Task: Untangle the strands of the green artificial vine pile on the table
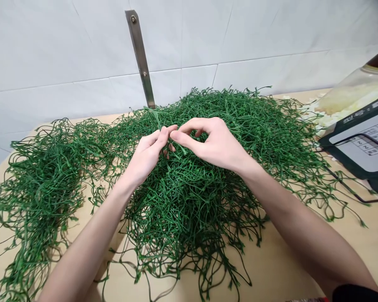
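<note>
A big tangled heap of thin green plastic-looking stems (195, 201) spreads over the table under both my hands. My left hand (149, 153) is closed, with thumb and forefinger pinched on a green stem whose end sticks up behind the fingers. Close against it, my right hand (208, 140) has its thumb and fingertips drawn together at another bit of green stem. The fingertips of the two hands nearly meet above the middle of the heap. Exactly where each stem runs between the fingers is partly hidden.
A smaller pile of green stems (47, 180) lies at the left. At the right stands a clear container with a dark printed label (362, 138), pale pieces (329, 115) beside it. A metal bar (140, 58) rises before the tiled wall (255, 33). The wooden table (290, 256) shows in front.
</note>
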`<action>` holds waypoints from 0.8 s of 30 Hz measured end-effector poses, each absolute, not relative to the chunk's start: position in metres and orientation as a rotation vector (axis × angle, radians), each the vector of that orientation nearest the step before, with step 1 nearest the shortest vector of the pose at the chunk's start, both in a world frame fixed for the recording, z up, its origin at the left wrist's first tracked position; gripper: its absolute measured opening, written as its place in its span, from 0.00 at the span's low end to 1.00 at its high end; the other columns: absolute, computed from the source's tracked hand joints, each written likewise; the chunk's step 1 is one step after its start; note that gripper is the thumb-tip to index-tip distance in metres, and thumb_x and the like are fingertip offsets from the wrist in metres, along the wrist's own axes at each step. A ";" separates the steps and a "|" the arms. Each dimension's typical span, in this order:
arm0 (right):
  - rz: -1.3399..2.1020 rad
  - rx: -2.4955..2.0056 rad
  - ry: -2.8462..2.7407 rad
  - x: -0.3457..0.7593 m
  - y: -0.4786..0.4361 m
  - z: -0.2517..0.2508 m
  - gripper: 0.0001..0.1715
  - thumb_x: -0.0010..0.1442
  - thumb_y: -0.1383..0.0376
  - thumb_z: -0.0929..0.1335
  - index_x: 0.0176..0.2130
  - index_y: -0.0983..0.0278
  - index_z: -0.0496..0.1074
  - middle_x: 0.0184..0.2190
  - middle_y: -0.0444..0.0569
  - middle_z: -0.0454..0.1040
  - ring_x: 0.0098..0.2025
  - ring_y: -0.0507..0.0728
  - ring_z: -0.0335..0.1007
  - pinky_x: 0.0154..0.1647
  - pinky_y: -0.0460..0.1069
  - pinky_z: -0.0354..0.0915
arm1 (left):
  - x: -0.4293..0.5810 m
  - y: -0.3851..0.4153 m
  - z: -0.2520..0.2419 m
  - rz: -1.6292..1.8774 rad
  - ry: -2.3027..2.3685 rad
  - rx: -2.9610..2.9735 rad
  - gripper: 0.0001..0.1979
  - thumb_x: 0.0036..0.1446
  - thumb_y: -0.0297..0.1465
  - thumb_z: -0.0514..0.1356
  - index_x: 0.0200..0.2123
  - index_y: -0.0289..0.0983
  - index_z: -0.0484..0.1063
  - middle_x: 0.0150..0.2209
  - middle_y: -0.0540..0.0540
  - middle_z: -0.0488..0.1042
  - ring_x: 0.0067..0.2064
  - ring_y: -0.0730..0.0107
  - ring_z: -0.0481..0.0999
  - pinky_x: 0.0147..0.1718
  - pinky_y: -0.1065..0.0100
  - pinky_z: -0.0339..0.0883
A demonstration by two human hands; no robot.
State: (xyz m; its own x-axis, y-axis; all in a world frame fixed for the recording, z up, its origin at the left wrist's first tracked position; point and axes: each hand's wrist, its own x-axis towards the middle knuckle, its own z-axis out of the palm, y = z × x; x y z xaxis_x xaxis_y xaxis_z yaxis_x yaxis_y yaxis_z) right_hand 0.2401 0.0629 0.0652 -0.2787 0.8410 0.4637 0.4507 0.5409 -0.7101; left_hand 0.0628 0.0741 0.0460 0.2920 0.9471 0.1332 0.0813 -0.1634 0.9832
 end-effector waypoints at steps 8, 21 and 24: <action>0.610 -0.993 -2.052 0.243 0.065 0.061 0.06 0.57 0.66 0.69 0.30 0.64 0.77 0.41 0.50 0.77 0.47 0.57 0.71 0.55 0.56 0.58 | 0.061 0.069 0.055 0.961 1.132 1.882 0.19 0.63 0.45 0.54 0.38 0.38 0.79 0.42 0.44 0.73 0.48 0.61 0.68 0.52 0.60 0.61; 1.171 -0.899 -1.647 0.241 0.072 0.057 0.07 0.52 0.65 0.72 0.29 0.67 0.77 0.32 0.49 0.80 0.36 0.53 0.72 0.42 0.50 0.66 | 0.060 0.069 0.059 1.185 1.125 1.713 0.18 0.50 0.44 0.68 0.34 0.35 0.77 0.29 0.47 0.75 0.28 0.74 0.66 0.27 0.70 0.59; 1.264 -0.922 -1.572 0.241 0.075 0.054 0.07 0.50 0.65 0.74 0.28 0.67 0.78 0.30 0.48 0.79 0.33 0.51 0.72 0.41 0.49 0.67 | 0.060 0.070 0.059 1.195 1.143 1.711 0.16 0.49 0.43 0.69 0.30 0.36 0.72 0.26 0.50 0.72 0.27 0.75 0.65 0.27 0.72 0.60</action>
